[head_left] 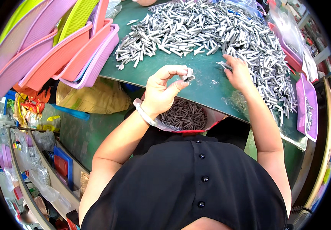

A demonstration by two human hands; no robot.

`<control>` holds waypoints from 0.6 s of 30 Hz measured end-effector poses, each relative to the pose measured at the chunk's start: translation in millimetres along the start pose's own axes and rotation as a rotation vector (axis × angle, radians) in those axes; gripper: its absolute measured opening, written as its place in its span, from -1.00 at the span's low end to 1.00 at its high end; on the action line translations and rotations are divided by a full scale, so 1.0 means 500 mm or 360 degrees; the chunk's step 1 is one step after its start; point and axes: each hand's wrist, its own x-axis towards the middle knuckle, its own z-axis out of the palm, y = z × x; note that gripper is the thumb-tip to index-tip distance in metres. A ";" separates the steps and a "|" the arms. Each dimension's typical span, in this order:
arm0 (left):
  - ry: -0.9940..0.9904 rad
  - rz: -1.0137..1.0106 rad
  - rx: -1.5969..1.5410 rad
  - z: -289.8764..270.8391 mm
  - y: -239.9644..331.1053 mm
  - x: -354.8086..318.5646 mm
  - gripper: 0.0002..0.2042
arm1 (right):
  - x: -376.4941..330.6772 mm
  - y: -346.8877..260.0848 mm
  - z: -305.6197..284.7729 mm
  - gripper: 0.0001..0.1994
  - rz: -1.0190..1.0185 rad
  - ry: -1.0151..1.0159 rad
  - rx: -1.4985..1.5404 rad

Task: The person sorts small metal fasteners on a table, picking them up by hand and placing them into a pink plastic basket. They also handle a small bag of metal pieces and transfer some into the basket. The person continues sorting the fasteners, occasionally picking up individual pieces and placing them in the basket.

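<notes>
My left hand [160, 91] is raised over the table's near edge, thumb and forefinger pinching a small grey tube-like piece [188, 76]. A white bangle [145, 113] circles that wrist. Farther right, my right hand [237, 72] rests low over the table beside a large heap of short grey tubes [203, 27]. Its thumb and fingers close on one grey tube [224, 65] at the heap's edge. Below the table edge, in front of my body, stands a red-rimmed container [216, 119] holding many dark brown, stick-like pieces [184, 115].
Pink, purple and green plastic baskets [58, 53] lean stacked at the left of the green table [142, 73]. At the right edge, a purple basket [302, 111] holds a few tubes. Under the table on the left sits a yellow-brown sack [90, 96].
</notes>
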 end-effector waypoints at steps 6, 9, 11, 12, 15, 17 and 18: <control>0.0065 0.0154 0.0305 0.001 0.013 0.004 -0.77 | -0.007 0.000 -0.013 -0.53 0.0042 0.0123 0.0514; 0.0118 0.0052 0.0319 0.007 0.026 -0.001 -0.78 | -0.019 -0.007 -0.018 -0.51 0.0043 0.0147 0.0780; 0.0143 0.0001 0.0392 0.012 0.037 -0.004 -0.78 | -0.026 -0.017 -0.028 -0.51 0.0164 0.0037 0.1216; 0.0141 0.0008 0.0460 0.012 0.037 -0.007 -0.78 | -0.029 -0.023 -0.035 -0.51 0.0231 -0.0018 0.1433; 0.0111 0.0038 0.0614 0.008 0.034 -0.017 -0.79 | -0.041 -0.046 -0.053 -0.52 0.0326 -0.0112 0.1826; 0.0068 0.0081 0.0676 0.007 0.035 -0.022 -0.79 | -0.047 -0.059 -0.056 -0.51 0.0315 -0.0140 0.2027; 0.0123 -0.0090 0.0539 0.012 0.034 -0.030 -0.80 | -0.052 -0.064 -0.058 -0.51 0.0292 -0.0151 0.2116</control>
